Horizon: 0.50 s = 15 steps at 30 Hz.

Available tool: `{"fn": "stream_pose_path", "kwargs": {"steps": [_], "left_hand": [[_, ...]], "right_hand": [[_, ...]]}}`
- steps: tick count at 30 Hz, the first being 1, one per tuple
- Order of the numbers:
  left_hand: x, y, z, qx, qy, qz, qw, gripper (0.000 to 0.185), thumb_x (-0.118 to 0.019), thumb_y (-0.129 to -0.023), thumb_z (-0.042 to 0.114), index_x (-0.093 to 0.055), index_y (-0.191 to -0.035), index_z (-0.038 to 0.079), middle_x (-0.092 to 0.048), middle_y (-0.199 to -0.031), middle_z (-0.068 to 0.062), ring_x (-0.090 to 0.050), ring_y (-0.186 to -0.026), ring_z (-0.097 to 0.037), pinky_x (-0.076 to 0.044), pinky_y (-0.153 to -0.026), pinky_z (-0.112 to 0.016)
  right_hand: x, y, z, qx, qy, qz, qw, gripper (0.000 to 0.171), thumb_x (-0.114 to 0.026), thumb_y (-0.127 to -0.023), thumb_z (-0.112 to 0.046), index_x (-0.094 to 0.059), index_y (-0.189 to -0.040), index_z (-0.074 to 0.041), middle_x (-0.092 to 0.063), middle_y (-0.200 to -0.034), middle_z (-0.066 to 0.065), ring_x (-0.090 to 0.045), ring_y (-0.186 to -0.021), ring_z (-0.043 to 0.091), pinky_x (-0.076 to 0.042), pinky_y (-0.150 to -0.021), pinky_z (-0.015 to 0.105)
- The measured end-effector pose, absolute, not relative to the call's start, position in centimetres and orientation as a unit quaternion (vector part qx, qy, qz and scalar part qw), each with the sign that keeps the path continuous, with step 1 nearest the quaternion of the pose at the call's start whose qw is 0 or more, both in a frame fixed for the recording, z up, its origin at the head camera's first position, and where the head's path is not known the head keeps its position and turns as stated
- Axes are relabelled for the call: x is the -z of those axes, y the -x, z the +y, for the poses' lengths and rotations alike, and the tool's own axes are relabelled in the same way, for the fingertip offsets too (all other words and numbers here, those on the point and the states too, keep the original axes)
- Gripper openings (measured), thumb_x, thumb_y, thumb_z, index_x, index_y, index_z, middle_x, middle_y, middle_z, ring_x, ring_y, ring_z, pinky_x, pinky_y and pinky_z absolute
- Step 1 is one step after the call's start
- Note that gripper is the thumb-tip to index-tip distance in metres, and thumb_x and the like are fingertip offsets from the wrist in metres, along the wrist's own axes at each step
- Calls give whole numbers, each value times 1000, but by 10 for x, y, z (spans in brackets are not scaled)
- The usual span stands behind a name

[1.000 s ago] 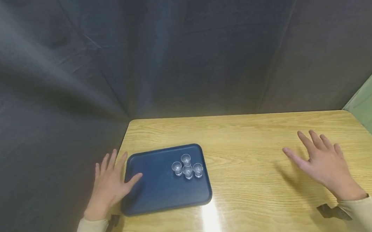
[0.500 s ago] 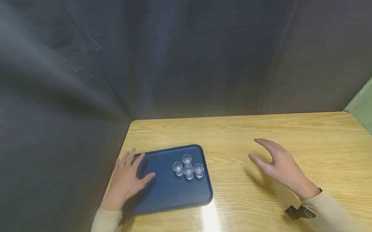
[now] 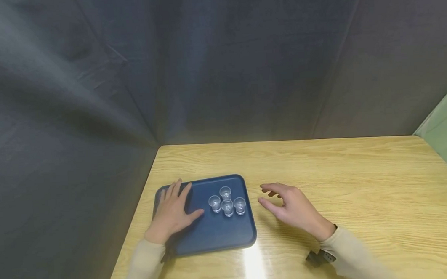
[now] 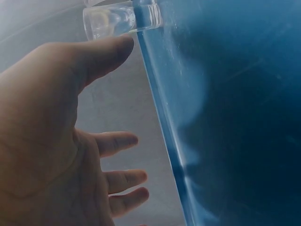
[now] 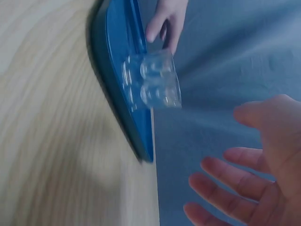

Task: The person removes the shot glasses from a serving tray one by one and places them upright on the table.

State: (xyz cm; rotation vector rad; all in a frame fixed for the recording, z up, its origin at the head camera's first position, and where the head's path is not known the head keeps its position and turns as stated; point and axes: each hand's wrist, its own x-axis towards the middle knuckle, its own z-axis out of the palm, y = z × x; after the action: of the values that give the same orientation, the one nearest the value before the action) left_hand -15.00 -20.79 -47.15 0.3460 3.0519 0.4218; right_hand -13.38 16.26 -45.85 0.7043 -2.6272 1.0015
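The left hand (image 3: 173, 211) lies over the blue tray (image 3: 209, 235) with a wide, empty grip, perhaps to steady it. Four small clear cups (image 3: 227, 203) stand clustered on the tray's far right part. The right hand (image 3: 293, 207) hovers beside over the table (image 3: 343, 179), fingers loosely spread, holding nothing.

Right hand (image 5: 263, 165) at lower right, palm bare, fingers spread and loosely bent, holding nothing. Blue tray (image 5: 117, 70) seen edge-on, resting on wooden counter (image 5: 51, 141). Cluster of clear small cups (image 5: 151, 84) on tray, near hand, apart. Left hand (image 5: 167, 19) at tray's far end. View blurred.
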Motion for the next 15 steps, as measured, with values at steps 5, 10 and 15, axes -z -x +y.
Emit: {"fn": "stream_pose_path", "kwargs": {"steps": [5, 10, 15], "left_hand": [[473, 154, -203, -144, -106, 983, 33, 98, -74, -91, 62, -39, -164, 7, -28, -171, -31, -25, -160, -50, -18, -129, -73], [474, 157, -203, -146, -99, 983, 39, 99, -77, -90, 60, -40, -163, 5, -30, -169, -33, -26, -159, -52, -16, -129, -73], [477, 161, -204, -143, -96, 984, 39, 101, -81, -88, 58, -41, -162, 4, -31, -167, -33, -29, -157, -53, -17, -129, -73]], "right_hand": [[464, 134, 144, -351, -253, -896, 99, 44, -82, -94, -31, -75, -130, -6, -80, -121, 8, -77, -96, 21, -66, -79, 36], [467, 134, 131, -362, -258, -892, 84, 45, -85, -91, -32, -76, -127, -6, -81, -119, 8, -77, -93, 21, -65, -76, 32], [469, 135, 122, -358, -270, -890, 87, 41, -86, -90, -32, -78, -122, -7, -81, -115, 5, -76, -89, 19, -65, -75, 32]]}}
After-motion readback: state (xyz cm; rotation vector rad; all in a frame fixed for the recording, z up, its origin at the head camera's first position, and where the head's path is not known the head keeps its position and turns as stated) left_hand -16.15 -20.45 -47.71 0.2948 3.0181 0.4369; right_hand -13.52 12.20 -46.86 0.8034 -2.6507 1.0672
